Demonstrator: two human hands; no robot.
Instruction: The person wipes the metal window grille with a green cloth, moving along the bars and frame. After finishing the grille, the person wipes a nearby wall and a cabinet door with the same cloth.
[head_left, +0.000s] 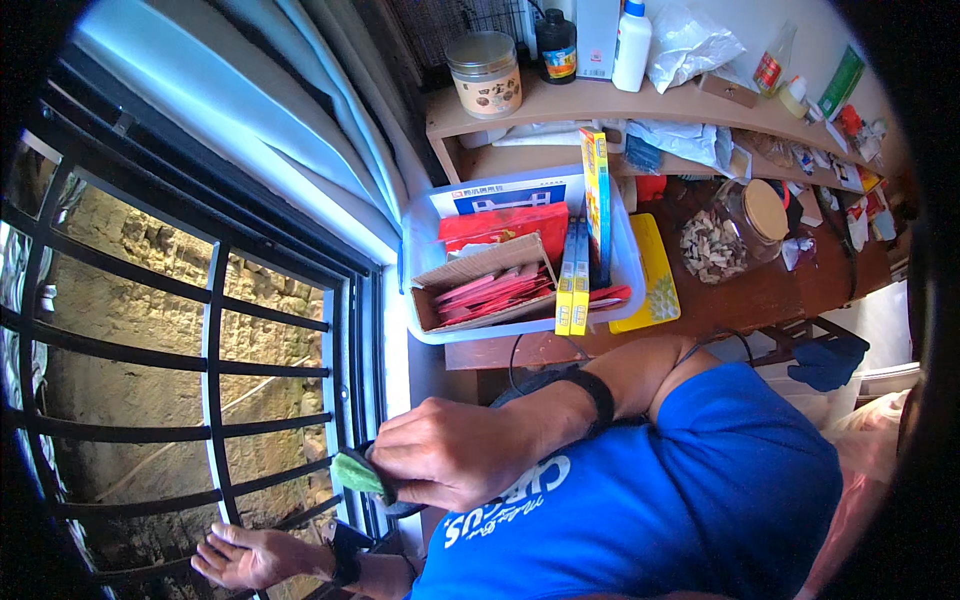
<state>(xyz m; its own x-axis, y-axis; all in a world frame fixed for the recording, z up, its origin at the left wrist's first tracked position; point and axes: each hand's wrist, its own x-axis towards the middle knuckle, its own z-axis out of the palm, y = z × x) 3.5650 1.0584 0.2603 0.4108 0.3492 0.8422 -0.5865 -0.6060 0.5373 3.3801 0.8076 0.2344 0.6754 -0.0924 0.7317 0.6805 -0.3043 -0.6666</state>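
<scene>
My right hand (457, 454) is closed around a small green-and-dark pad (358, 472), possibly a folded cloth. A green end sticks out past the fingers, towards the window frame (358, 367). Lower down, my left hand (255, 556) is spread with its palm partly showing and nothing visible in it. It lies over the dark window bars (135, 508); whether it touches them I cannot tell. Both wrists wear dark bands. Past the bars stands a rough earthen or stone wall (165, 315).
On a wooden desk (487, 354) sits a plastic bin (637, 289) holding red envelopes (495, 292) and yellow-and-blue boxes (596, 176). A glass jar (765, 236) and yellow case (656, 262) stand nearby. Bottles and a canister (484, 75) line the shelf (585, 109). A pale curtain (300, 112) hangs beside the window.
</scene>
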